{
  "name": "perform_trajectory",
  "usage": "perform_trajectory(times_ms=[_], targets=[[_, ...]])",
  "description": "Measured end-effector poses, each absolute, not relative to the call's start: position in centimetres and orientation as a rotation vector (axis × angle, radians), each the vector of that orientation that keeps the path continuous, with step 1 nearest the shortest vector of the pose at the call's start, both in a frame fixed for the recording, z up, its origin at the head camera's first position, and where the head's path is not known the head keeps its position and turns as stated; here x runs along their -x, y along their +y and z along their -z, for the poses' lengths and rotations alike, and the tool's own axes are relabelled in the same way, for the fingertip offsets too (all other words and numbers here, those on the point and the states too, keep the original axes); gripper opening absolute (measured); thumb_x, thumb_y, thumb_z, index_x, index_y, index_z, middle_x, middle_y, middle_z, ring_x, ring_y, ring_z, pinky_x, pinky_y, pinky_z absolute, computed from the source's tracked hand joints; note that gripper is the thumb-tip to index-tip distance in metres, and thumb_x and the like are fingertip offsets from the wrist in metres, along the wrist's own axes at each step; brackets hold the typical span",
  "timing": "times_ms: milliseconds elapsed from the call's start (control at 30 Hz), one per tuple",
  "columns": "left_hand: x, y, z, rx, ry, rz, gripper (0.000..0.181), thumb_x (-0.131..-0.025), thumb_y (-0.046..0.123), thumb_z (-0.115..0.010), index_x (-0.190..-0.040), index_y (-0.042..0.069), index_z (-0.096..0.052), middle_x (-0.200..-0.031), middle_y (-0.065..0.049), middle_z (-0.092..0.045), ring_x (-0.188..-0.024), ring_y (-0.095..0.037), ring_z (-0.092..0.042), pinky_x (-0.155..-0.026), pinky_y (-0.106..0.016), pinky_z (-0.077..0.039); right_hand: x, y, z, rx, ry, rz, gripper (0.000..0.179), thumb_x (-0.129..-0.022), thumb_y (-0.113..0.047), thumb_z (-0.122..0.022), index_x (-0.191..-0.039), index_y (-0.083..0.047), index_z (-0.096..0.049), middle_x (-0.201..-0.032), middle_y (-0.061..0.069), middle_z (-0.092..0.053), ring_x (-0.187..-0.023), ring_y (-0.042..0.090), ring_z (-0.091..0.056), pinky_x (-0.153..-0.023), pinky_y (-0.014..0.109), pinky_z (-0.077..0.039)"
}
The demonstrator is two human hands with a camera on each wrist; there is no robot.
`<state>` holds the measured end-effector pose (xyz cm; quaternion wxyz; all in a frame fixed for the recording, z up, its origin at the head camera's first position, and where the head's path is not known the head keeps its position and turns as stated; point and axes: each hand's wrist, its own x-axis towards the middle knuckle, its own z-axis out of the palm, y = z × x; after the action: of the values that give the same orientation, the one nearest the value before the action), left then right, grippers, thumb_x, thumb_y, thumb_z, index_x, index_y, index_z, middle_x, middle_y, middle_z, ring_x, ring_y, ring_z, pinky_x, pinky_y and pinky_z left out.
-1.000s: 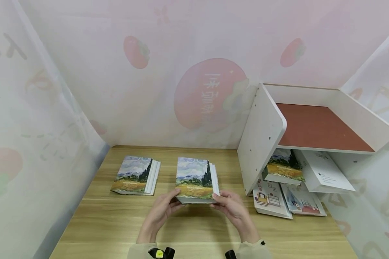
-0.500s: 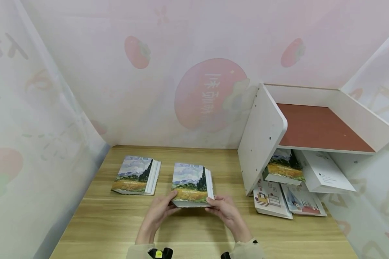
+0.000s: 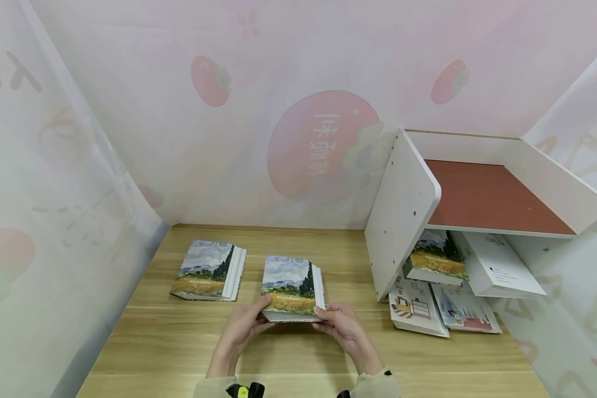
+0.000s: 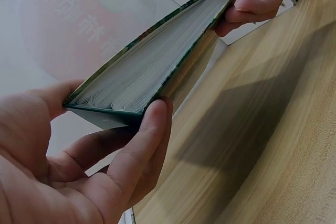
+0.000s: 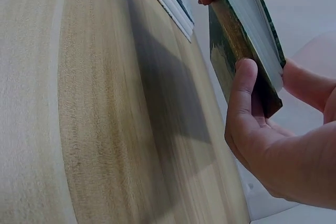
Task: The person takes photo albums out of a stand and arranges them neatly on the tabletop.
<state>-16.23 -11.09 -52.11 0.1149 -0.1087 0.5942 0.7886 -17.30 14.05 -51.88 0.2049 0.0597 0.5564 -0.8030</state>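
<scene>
A thick book (image 3: 288, 286) with a painted landscape of sky, cypress and golden field on its cover is held between both hands. My left hand (image 3: 242, 327) pinches its lower left corner, thumb on the cover and fingers beneath. At the lower right corner, my right hand (image 3: 345, 331) grips it the same way. In the left wrist view the white pages of the book (image 4: 157, 51) face the camera, the spine side nearest the left hand. Seen from the right wrist, the book (image 5: 226, 40) is raised above the table, its shadow lying below.
A book with the same cover (image 3: 202, 271) lies on the wooden table (image 3: 179, 348) at the left. On the right stands a white shelf unit (image 3: 400, 215) with a red-brown top board (image 3: 492, 196). Under it sit another landscape book (image 3: 435, 258), a white book (image 3: 499, 265) and illustrated books (image 3: 415, 307).
Both hands have brought the book toward the body and slightly left, keeping their hold on its lower corners. The other books and the shelf have stayed put.
</scene>
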Motion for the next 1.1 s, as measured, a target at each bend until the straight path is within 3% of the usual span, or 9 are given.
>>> perform_trajectory(times_ms=[133, 400, 633, 1100], targets=[[16.2, -11.0, 52.1, 0.319, 1.744, -2.323, 0.051, -0.096, 0.027, -0.067, -0.110, -0.021, -0.056, -0.096, -0.020, -0.062, -0.085, -0.025, -0.068, -0.085, -0.041, -0.057, 17.3, 13.9, 52.0, -0.174, 1.549, 2.234, 0.023, -0.090, 0.001, -0.068, -0.106, 0.016, -0.062, -0.096, 0.017, -0.066, -0.081, 0.022, -0.065, -0.083, 0.035, -0.058], [16.2, -11.1, 52.4, 0.376, 1.748, -2.320, 0.043, -0.095, 0.026, -0.068, -0.096, -0.015, -0.059, -0.086, -0.014, -0.058, -0.078, -0.024, -0.066, -0.085, -0.043, -0.058, 17.6, 13.5, 52.8, -0.210, 1.529, 2.227, 0.021, -0.088, 0.001, -0.070, -0.103, 0.013, -0.065, -0.098, 0.019, -0.066, -0.082, 0.024, -0.065, -0.083, 0.035, -0.058], [16.2, -11.4, 52.8, 0.393, 1.748, -2.322, 0.040, -0.095, 0.026, -0.068, -0.091, -0.012, -0.058, -0.088, -0.013, -0.056, -0.076, -0.022, -0.065, -0.085, -0.042, -0.057, 17.8, 13.1, 53.2, -0.228, 1.547, 2.228, 0.016, -0.086, 0.000, -0.072, -0.096, 0.011, -0.066, -0.097, 0.019, -0.066, -0.081, 0.024, -0.065, -0.082, 0.035, -0.058], [16.5, -11.7, 53.0, 0.461, 1.774, -2.334, 0.045, -0.096, 0.025, -0.067, -0.104, -0.017, -0.056, -0.097, -0.016, -0.054, -0.081, -0.025, -0.065, -0.086, -0.043, -0.057, 18.5, 12.3, 53.1, -0.203, 1.550, 2.198, 0.028, -0.089, -0.003, -0.071, -0.107, 0.016, -0.062, -0.099, 0.020, -0.066, -0.084, 0.023, -0.064, -0.085, 0.035, -0.057]])
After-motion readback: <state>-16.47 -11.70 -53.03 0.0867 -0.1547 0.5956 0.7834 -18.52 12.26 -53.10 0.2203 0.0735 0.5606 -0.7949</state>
